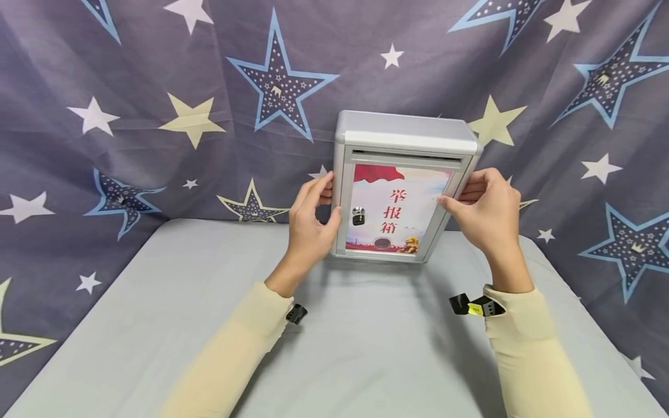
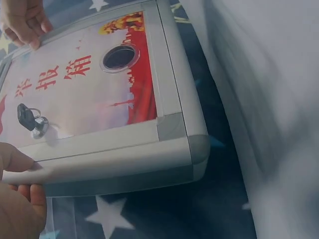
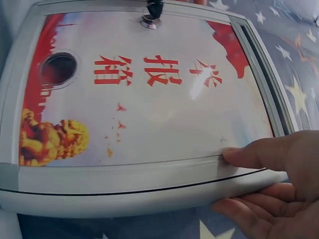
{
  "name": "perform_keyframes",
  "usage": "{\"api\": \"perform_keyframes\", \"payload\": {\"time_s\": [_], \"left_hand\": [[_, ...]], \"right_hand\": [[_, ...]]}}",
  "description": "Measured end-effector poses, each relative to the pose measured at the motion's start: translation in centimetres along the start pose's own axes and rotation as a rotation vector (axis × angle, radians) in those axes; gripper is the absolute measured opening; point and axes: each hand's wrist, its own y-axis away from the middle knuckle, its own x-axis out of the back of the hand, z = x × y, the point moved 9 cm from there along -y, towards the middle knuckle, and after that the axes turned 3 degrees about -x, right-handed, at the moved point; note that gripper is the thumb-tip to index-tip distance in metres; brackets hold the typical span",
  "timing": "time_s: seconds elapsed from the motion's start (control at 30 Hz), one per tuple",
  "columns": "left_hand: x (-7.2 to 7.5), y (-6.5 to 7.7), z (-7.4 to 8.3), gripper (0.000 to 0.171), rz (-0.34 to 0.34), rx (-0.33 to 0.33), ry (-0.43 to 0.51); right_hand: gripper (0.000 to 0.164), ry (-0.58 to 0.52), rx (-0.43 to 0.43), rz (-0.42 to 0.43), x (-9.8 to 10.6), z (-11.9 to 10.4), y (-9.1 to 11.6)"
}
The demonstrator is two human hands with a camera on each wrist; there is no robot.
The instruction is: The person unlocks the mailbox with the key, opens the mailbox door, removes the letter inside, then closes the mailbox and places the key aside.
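A silver metal letter box with a slot near its top and a red-and-white printed front panel is held up, a little tilted, at the back of the table. The left hand grips its left side, thumb on the front edge. On the other side the right hand holds the frame, thumb on the front and fingers behind. A key with a black head sits in the lock on the panel. In the right wrist view a round window shows low on the panel.
A pale grey cloth covers the table. Behind it and at both sides hangs a dark curtain printed with stars. Both wrists wear black straps, the right one with a yellow tag.
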Motion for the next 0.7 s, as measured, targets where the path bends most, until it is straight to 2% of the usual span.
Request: {"api": "perform_keyframes", "payload": {"time_s": [0.23, 0.43, 0.7], "left_hand": [[2.2, 0.5, -0.5, 0.061, -0.020, 0.011, -0.001], [3.7, 1.0, -1.4, 0.062, 0.007, 0.020, -0.021], [4.8, 1.3, -2.1, 0.062, 0.024, 0.016, -0.033]], "right_hand": [[0.046, -0.033, 0.043, -0.010, -1.7, -1.4, 0.6], [0.043, -0.029, 0.069, -0.014, -3.2, -2.2, 0.9], [0.042, -0.021, 0.049, -0.016, -4.6, -2.6, 1.2]]}}
